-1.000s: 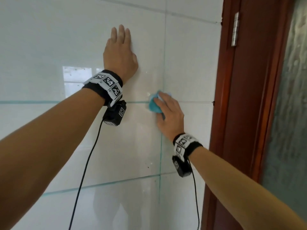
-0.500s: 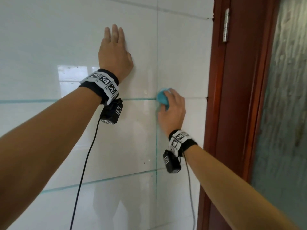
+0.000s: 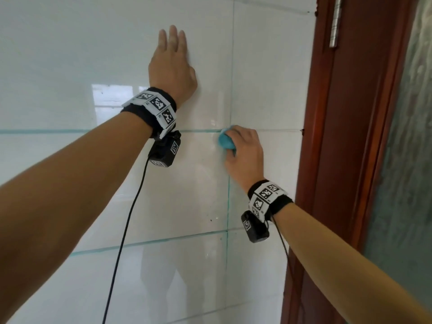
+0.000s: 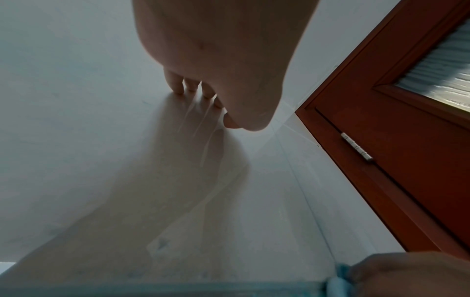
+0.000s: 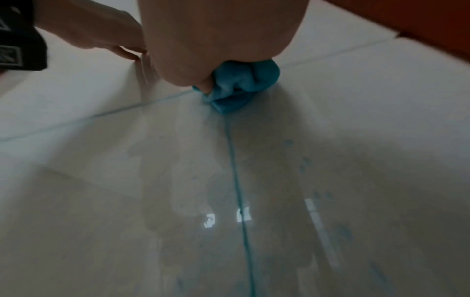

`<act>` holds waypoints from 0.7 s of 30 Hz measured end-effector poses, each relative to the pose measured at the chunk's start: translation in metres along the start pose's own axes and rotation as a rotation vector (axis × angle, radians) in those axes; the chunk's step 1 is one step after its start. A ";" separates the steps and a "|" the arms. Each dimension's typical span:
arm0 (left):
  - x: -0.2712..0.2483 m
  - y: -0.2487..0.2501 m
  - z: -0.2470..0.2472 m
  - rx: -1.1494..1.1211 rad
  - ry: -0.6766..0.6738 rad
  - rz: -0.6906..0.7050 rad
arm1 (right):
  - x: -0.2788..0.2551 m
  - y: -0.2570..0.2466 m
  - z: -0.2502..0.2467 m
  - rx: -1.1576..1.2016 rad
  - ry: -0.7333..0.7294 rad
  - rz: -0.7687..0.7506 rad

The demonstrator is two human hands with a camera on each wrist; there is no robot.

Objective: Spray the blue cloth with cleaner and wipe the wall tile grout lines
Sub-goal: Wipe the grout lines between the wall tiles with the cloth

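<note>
While the left hand [image 3: 171,66] lies flat against the white wall tile [image 3: 70,54], fingers straight and together with nothing in its grip, the right hand [image 3: 244,153] holds the blue cloth [image 3: 225,141] bunched into a wad. Its fingers curl over the cloth from above and press it to the wall; in the right wrist view the wad [image 5: 237,88] bulges out below the thumb and fingertips, so most of it sits between the palm and the tile. The cloth rests right on the crossing where the horizontal grout line [image 3: 46,131] meets the vertical grout line [image 3: 228,202], both tinted blue-green. The left hand is on the tile above and to the left of that crossing, apart from the cloth. A red-brown door frame [image 3: 327,136] with a metal hinge [image 3: 334,22] stands just to the right of the right hand, and patterned glass [image 3: 406,160] fills the door beyond it
</note>
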State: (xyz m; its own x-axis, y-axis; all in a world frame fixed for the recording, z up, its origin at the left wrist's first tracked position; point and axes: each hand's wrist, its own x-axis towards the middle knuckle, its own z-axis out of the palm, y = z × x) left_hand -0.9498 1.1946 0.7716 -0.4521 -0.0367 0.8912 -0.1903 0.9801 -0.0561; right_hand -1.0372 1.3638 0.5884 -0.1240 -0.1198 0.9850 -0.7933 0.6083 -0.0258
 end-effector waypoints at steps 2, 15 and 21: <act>-0.001 0.001 0.000 -0.017 0.016 -0.001 | -0.001 -0.018 0.006 -0.017 -0.077 -0.092; -0.002 -0.001 0.003 0.013 -0.010 -0.005 | 0.006 0.020 -0.020 -0.187 -0.042 0.145; 0.000 -0.001 0.007 -0.015 -0.024 -0.001 | 0.010 -0.029 0.005 -0.141 -0.061 0.103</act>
State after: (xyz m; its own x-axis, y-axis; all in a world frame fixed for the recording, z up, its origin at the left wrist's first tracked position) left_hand -0.9560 1.1921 0.7685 -0.4730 -0.0427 0.8800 -0.1780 0.9829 -0.0480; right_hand -1.0184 1.3413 0.5986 -0.2393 -0.0963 0.9662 -0.6836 0.7234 -0.0972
